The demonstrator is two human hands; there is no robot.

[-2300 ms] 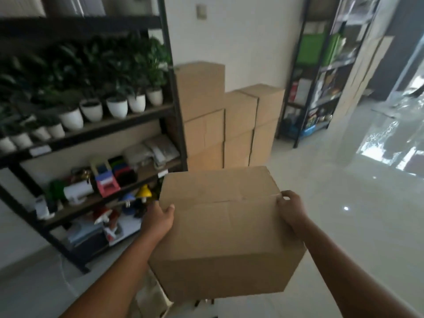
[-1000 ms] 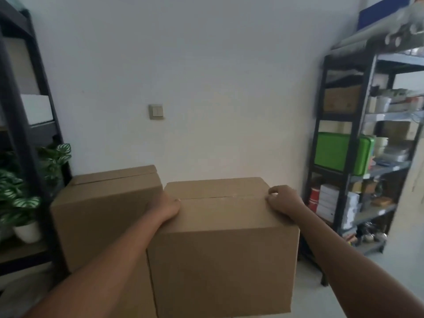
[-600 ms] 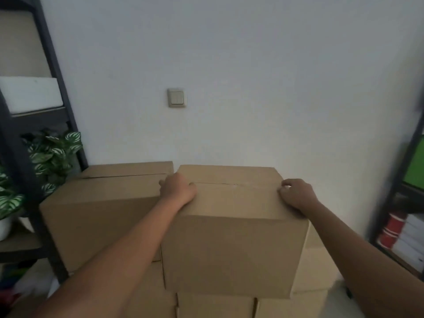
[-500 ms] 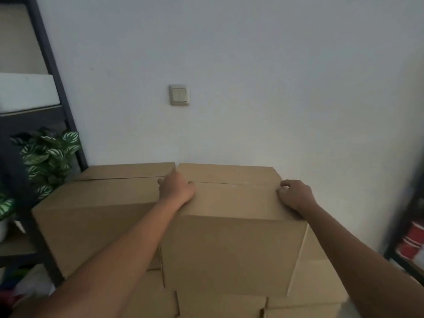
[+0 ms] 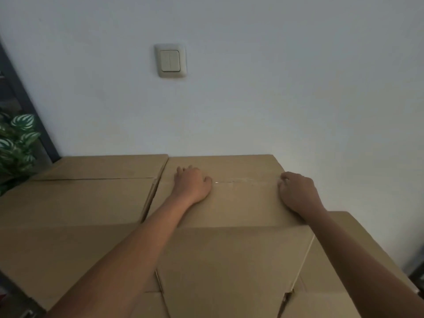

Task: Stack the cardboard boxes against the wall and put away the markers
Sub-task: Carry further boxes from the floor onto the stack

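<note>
A brown cardboard box (image 5: 243, 205) sits on top of the stack, its back edge against the white wall. My left hand (image 5: 191, 184) lies on its top near the taped seam, fingers curled. At the top's right edge, my right hand (image 5: 298, 191) presses down with bent fingers. Touching its left side at the same height is a second cardboard box (image 5: 91, 198). A lower box (image 5: 348, 239) juts out at the right. More boxes show beneath. No markers are in view.
A light switch (image 5: 170, 60) is on the wall above the boxes. At the far left stand a dark shelf post (image 5: 29, 111) and a striped-leaf plant (image 5: 16, 138). A dark shelf corner shows at the lower right edge.
I carried the box from the floor area to the stack and set it beside the left box. It has slid back to the wall, and my hands moved from its sides onto its top.
</note>
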